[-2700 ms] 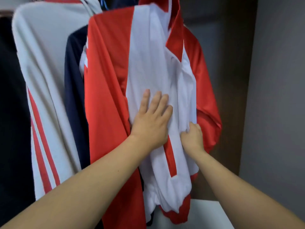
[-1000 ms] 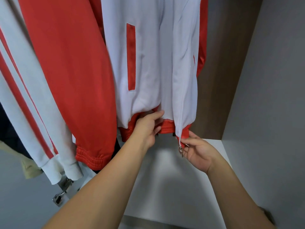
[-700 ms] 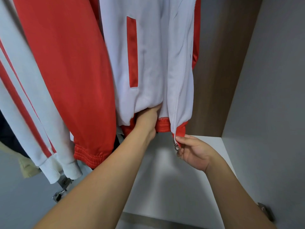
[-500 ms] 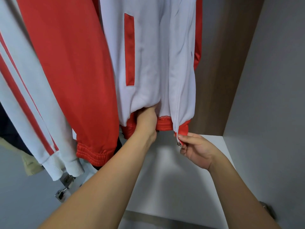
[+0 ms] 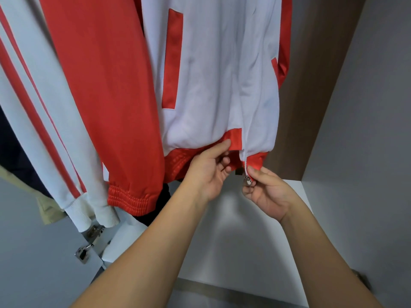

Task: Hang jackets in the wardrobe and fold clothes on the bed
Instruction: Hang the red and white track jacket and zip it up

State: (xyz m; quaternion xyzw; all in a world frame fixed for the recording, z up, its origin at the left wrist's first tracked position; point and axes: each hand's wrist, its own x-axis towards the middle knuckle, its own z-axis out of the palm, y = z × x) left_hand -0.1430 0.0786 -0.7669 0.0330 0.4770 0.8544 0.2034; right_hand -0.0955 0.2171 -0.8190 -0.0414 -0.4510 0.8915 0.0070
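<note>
A red and white jacket (image 5: 211, 85) hangs in the wardrobe, its white front panels facing me and its red sleeve (image 5: 106, 107) hanging to the left. My left hand (image 5: 209, 172) holds the red hem of the left front panel, thumb on the outside. My right hand (image 5: 264, 190) pinches the metal zipper pull (image 5: 247, 180) at the bottom of the right front panel. The two panels hang apart at the hem.
A white jacket with red stripes (image 5: 37, 130) hangs to the left, with dark and beige garments behind it. A white shelf (image 5: 244, 252) lies below the jackets. The grey wardrobe side wall (image 5: 367, 152) stands at right, a door hinge (image 5: 89, 243) at lower left.
My left hand has come out from under the hem and now holds the red hem edge near the zipper. My right hand still pinches the zipper pull, a little lower.
</note>
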